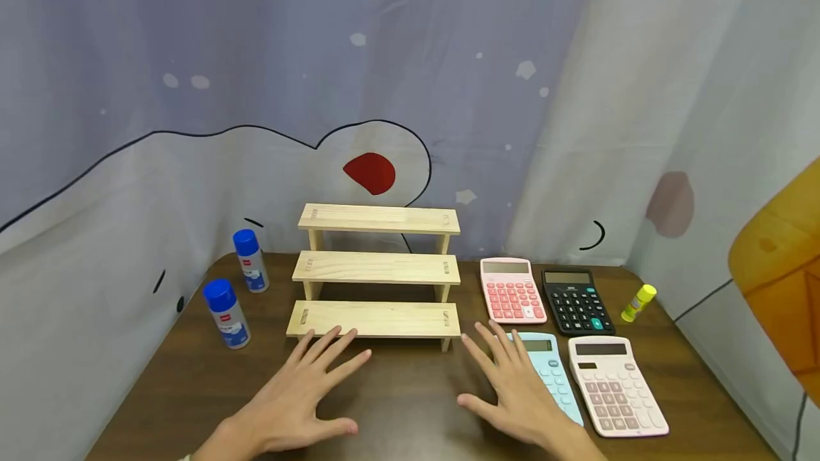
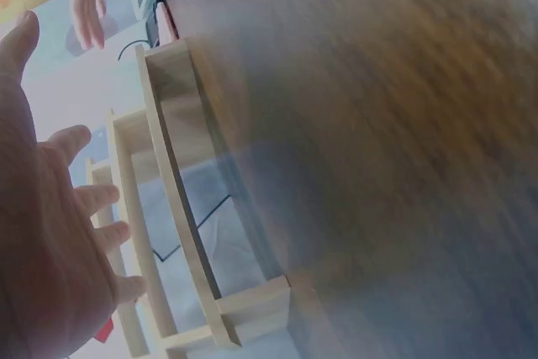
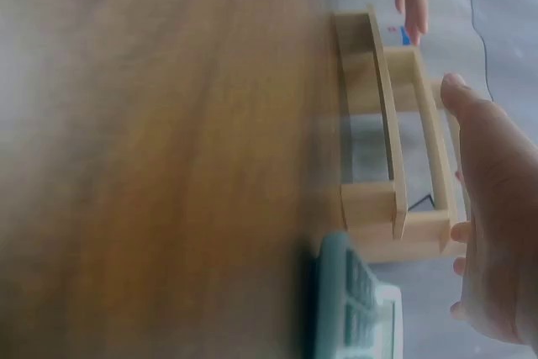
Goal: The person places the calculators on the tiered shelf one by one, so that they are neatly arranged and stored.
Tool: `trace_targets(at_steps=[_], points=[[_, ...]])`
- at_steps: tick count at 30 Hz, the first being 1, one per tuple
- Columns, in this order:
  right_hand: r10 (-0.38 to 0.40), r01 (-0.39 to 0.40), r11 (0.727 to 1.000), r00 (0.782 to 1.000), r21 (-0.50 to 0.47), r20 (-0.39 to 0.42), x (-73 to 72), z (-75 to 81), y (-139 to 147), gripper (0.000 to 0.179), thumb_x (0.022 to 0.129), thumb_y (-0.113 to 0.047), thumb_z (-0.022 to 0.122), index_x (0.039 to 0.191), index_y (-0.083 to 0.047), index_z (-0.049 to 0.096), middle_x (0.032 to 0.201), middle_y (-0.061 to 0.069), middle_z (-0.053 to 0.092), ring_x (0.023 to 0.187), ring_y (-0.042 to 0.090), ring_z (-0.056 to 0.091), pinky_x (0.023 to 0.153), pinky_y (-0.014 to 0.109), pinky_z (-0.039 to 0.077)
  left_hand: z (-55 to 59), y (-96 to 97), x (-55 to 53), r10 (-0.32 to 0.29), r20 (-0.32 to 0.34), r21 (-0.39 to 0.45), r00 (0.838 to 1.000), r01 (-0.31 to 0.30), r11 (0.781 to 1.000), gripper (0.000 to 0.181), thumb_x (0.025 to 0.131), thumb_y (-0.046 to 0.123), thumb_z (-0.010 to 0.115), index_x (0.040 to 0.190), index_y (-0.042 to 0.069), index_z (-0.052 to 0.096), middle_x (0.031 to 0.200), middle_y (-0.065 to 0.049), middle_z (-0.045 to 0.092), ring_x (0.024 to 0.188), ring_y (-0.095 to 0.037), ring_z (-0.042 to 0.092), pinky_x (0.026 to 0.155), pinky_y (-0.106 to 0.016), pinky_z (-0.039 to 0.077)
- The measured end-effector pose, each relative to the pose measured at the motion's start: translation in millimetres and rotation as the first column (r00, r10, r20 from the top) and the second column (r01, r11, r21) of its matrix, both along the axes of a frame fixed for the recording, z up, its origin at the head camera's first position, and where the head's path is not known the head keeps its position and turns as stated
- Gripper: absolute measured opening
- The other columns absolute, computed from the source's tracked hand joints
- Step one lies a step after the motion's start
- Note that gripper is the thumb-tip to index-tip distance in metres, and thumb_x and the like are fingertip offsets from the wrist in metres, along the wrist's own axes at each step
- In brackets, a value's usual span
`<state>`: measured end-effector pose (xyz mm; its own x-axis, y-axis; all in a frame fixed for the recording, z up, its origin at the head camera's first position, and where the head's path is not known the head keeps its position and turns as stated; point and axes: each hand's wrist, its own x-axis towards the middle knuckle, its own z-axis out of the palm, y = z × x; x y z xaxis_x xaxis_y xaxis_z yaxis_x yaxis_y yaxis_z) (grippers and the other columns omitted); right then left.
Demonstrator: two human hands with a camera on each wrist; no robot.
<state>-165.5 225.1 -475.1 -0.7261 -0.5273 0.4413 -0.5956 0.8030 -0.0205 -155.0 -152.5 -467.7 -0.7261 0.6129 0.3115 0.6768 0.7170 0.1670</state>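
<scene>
My left hand [image 1: 291,404] is spread with straight fingers, held above the table in front of a three-tier wooden shelf [image 1: 378,319]. Its fingertips overlap the shelf's lowest step in the head view. To the right, my right hand [image 1: 512,393] is likewise spread, and it partly covers a light blue calculator [image 1: 556,375]. Neither hand holds anything. In the left wrist view the left hand [image 2: 50,208] hovers over the table before the shelf [image 2: 181,199]. The right wrist view shows the right hand [image 3: 500,216] beside the shelf [image 3: 391,124], above the blue calculator [image 3: 336,308].
Two blue-capped spray cans, one nearer [image 1: 227,315] and one farther [image 1: 251,262], stand at the left. A pink calculator [image 1: 512,290], a black calculator [image 1: 576,301] and a white calculator [image 1: 616,386] lie at the right. A yellow glue stick [image 1: 638,303] is near the right edge.
</scene>
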Motion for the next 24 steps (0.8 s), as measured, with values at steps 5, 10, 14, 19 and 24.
trace_targets(at_steps=[5, 10, 14, 19, 24], points=[[-0.074, 0.077, 0.995, 0.996, -0.059, 0.056, 4.5, -5.0, 10.2, 0.084, 0.085, -0.056, 0.069, 0.156, -0.026, 0.035, 0.159, 0.01, 0.037, 0.148, 0.037, 0.03, 0.126, 0.05, 0.003, 3.5, -1.4, 2.3, 0.012, 0.119, 0.092, 0.993, -0.023, 0.995, 0.085, 0.086, 0.06, 0.066, 0.157, 0.042, 0.022, 0.167, -0.004, 0.021, 0.152, -0.039, 0.022, 0.114, -0.07, 0.018], [-0.14, 0.149, 0.984, 0.986, -0.101, 0.096, 7.3, -7.9, 18.8, 0.084, 0.085, -0.052, 0.071, 0.156, -0.026, 0.034, 0.158, 0.01, 0.038, 0.149, 0.038, 0.027, 0.115, 0.065, 0.023, 9.2, -3.6, 1.0, 0.031, 0.199, 0.194, 0.979, -0.07, 0.979, 0.08, 0.09, 0.056, 0.065, 0.156, 0.042, 0.025, 0.168, 0.001, 0.019, 0.152, -0.042, 0.019, 0.113, -0.073, 0.019], [-0.181, 0.201, 0.971, 0.973, -0.133, 0.144, 7.9, -9.1, 25.3, 0.085, 0.085, -0.05, 0.073, 0.156, -0.023, 0.035, 0.158, 0.014, 0.037, 0.148, 0.04, 0.026, 0.114, 0.067, 0.023, 12.9, -9.2, -4.3, 0.076, 0.203, 0.249, 0.976, -0.127, 0.96, 0.075, 0.091, 0.052, 0.065, 0.156, 0.042, 0.027, 0.167, 0.0, 0.021, 0.15, -0.045, 0.02, 0.107, -0.077, 0.023], [-0.236, 0.265, 0.95, 0.956, -0.163, 0.175, 8.6, -11.3, 32.6, 0.088, 0.084, -0.054, 0.072, 0.156, -0.019, 0.035, 0.158, 0.017, 0.034, 0.146, 0.043, 0.027, 0.116, 0.065, 0.022, 12.0, -20.8, -12.4, 0.083, 0.275, 0.361, 0.958, -0.183, 0.914, 0.068, 0.096, 0.038, 0.062, 0.156, 0.04, 0.028, 0.166, -0.009, 0.021, 0.15, -0.05, 0.014, 0.099, -0.085, 0.022], [-0.316, 0.354, 0.913, 0.928, -0.204, 0.197, 9.9, -10.1, 36.2, 0.09, 0.083, -0.058, 0.071, 0.154, -0.016, 0.036, 0.155, 0.021, 0.035, 0.146, 0.045, 0.025, 0.116, 0.065, 0.021, 15.8, -32.2, -18.1, 0.063, 0.387, 0.453, 0.92, -0.249, 0.856, 0.053, 0.106, 0.036, 0.043, 0.157, 0.032, 0.03, 0.166, -0.018, 0.016, 0.149, -0.054, 0.005, 0.099, -0.087, 0.012]])
